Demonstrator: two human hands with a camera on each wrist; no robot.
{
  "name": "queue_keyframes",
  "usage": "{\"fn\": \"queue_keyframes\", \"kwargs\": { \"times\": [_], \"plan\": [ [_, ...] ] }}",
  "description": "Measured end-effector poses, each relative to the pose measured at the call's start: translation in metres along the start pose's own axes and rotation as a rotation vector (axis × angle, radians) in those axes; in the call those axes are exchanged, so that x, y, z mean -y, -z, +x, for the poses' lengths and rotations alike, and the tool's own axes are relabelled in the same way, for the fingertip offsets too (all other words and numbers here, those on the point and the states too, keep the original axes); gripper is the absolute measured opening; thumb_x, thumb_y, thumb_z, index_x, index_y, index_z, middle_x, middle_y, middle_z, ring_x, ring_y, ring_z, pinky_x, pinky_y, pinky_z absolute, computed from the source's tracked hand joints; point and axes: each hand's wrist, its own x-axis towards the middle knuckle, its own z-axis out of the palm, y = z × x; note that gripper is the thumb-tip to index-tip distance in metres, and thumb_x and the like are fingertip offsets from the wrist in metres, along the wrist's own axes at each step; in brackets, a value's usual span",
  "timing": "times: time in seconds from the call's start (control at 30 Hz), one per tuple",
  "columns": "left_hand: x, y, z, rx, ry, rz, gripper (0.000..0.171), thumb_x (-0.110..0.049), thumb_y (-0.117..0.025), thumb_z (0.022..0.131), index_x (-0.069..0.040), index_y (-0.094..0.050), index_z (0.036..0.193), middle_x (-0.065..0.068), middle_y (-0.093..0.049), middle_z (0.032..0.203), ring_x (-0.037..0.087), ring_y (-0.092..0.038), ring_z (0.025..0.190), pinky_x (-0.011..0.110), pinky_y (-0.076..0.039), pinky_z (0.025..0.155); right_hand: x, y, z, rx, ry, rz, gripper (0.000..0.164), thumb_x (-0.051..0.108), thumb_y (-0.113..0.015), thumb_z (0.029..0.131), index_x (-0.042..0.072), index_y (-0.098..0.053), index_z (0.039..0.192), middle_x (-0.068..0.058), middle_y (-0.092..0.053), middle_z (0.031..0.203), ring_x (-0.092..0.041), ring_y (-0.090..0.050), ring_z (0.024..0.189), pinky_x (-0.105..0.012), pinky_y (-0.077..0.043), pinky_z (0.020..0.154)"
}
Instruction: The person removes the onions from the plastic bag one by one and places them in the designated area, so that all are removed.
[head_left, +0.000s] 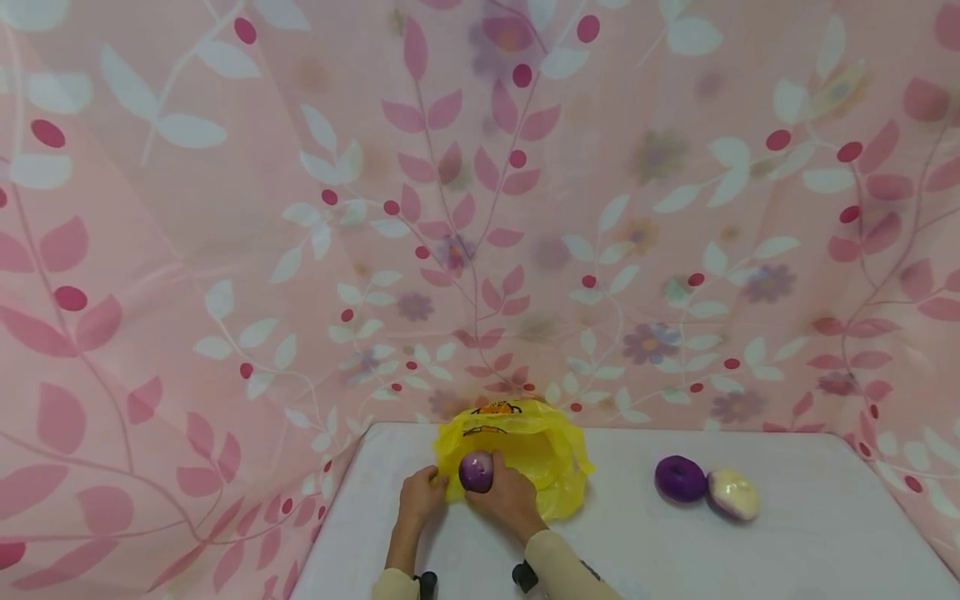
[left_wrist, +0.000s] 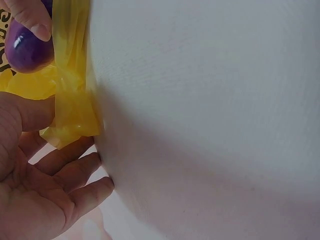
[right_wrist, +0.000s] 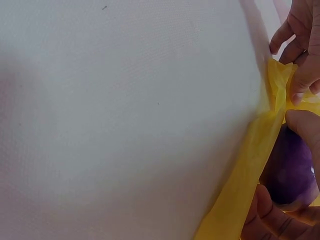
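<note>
A glossy, round purple eggplant [head_left: 476, 472] is gripped by my right hand [head_left: 513, 502] at the mouth of a yellow plastic bag [head_left: 567, 492]. The bag lies with its opening toward me, dark print on its upper part. My left hand [head_left: 422, 500] pinches the bag's left edge between thumb and index finger, the other fingers spread loosely beside the white cloth. In the right wrist view, the thumb and fingers of my right hand [right_wrist: 305, 127] curl round the eggplant [right_wrist: 290, 167], just behind the bag's front edge.
Right of the bag, a dark purple round vegetable [head_left: 681, 479] with a dimple on top touches a cream-white one [head_left: 733, 494] with purple patches. The table [head_left: 622, 550] wears a white cloth. A pink floral curtain [head_left: 480, 208] hangs behind and at the sides.
</note>
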Motion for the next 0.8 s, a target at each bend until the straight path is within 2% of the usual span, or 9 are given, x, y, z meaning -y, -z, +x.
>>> {"fn": "queue_keyframes", "kwargs": {
  "times": [0.13,0.3,0.43,0.53,0.63,0.8],
  "plan": [
    [-0.001,0.0,-0.001,-0.011,0.007,-0.002,0.019,-0.012,-0.071,0.087,0.001,-0.07,0.1,0.016,-0.069,0.096,0.029,-0.061,0.084,0.052,-0.049,0.081,0.001,0.003,-0.002,0.014,-0.003,0.015,0.08,0.047,-0.085,0.072,0.008,-0.047,0.13,-0.013,-0.063,0.108,-0.027,-0.062,0.093,-0.05,-0.05,0.09],
    [-0.001,-0.002,-0.002,-0.022,-0.023,0.008,0.016,-0.012,-0.071,0.087,0.001,-0.07,0.097,0.015,-0.069,0.094,0.029,-0.06,0.082,0.05,-0.049,0.079,0.002,0.006,-0.002,0.024,-0.015,0.021,0.077,0.05,-0.084,0.072,0.007,-0.049,0.126,-0.013,-0.063,0.109,-0.027,-0.061,0.094,-0.05,-0.049,0.09],
    [-0.002,-0.002,-0.004,-0.033,-0.049,0.013,0.013,-0.012,-0.071,0.086,-0.001,-0.068,0.091,0.012,-0.067,0.085,0.026,-0.056,0.074,0.046,-0.048,0.07,0.0,0.007,-0.003,0.013,-0.013,-0.012,0.077,0.055,-0.081,0.071,0.007,-0.051,0.123,-0.011,-0.063,0.102,-0.025,-0.061,0.089,-0.047,-0.051,0.087],
    [-0.002,-0.001,-0.004,-0.043,-0.059,0.021,0.011,-0.013,-0.072,0.085,-0.004,-0.065,0.085,0.008,-0.06,0.075,0.023,-0.049,0.067,0.04,-0.043,0.063,0.0,0.008,-0.004,0.01,0.0,-0.02,0.078,0.058,-0.08,0.071,0.006,-0.051,0.122,-0.011,-0.063,0.1,-0.024,-0.061,0.087,-0.046,-0.051,0.086],
    [-0.002,0.0,-0.003,-0.043,-0.057,0.028,0.011,-0.014,-0.071,0.086,-0.006,-0.063,0.082,0.003,-0.055,0.072,0.019,-0.045,0.065,0.036,-0.038,0.061,0.001,0.01,-0.004,0.014,0.002,-0.007,0.079,0.057,-0.08,0.071,0.005,-0.051,0.122,-0.012,-0.062,0.1,-0.024,-0.06,0.087,-0.047,-0.051,0.086],
    [0.0,0.001,-0.002,-0.03,-0.058,0.029,0.017,-0.013,-0.07,0.086,-0.007,-0.057,0.076,0.003,-0.048,0.066,0.02,-0.041,0.062,0.035,-0.035,0.059,0.002,0.013,-0.004,0.02,-0.005,-0.002,0.075,0.057,-0.081,0.07,0.007,-0.052,0.119,-0.01,-0.063,0.098,-0.023,-0.06,0.086,-0.046,-0.052,0.085]
  ]
}}
